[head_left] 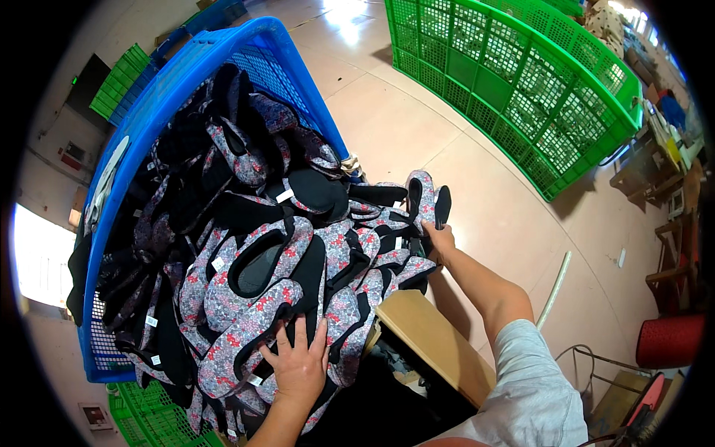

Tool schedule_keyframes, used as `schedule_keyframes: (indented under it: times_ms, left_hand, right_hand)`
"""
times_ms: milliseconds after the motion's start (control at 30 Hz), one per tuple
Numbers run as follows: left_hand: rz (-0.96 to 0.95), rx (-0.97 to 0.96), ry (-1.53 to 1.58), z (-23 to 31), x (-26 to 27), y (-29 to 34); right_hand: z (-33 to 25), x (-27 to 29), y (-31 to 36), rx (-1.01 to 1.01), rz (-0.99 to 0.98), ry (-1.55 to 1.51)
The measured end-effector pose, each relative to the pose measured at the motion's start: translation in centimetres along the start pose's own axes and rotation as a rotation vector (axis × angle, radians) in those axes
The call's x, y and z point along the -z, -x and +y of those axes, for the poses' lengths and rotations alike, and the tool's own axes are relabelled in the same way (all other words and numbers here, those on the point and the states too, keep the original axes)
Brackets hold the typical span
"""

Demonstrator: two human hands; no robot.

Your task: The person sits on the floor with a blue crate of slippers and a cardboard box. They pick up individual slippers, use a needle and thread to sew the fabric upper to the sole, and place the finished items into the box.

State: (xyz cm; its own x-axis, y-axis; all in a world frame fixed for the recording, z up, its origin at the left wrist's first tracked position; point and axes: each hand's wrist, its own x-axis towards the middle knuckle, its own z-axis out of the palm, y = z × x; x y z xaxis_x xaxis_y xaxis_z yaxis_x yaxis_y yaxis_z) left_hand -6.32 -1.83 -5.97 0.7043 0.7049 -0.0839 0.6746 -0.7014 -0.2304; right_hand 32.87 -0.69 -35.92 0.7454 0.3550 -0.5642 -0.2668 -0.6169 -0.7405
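A large heap of floral slippers (249,335), grey with red flowers and black soles and linings, spills from a tipped blue plastic crate (119,197). My left hand (299,363) lies on the front of the heap with its fingers spread, touching a slipper and wrapped round nothing. At the heap's right edge, my right hand (441,240) is closed on an upright slipper (421,195); the thumb shows and the other fingers are mostly hidden. Small white tags hang on several slippers.
An open cardboard box (439,339) stands between my arms. Across the tiled floor is a big green mesh crate (514,89). Another green crate (153,417) shows at lower left. A pale rod (555,289) and a red cylinder (669,341) are at the right.
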Motion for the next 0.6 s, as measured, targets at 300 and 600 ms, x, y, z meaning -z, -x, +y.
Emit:
schedule_keyframes:
  times_ms: [300,600]
  left_hand:
    - [0.014,-0.005,-0.020,0.1,-0.5,-0.1]
    - [0.016,-0.007,-0.009,-0.1,-0.7,0.1]
  right_hand:
    - [2.2,-3.8,-3.3,-0.218,-0.117,-0.428]
    - [6.0,-4.1,-3.0,-0.110,-0.186,-0.591]
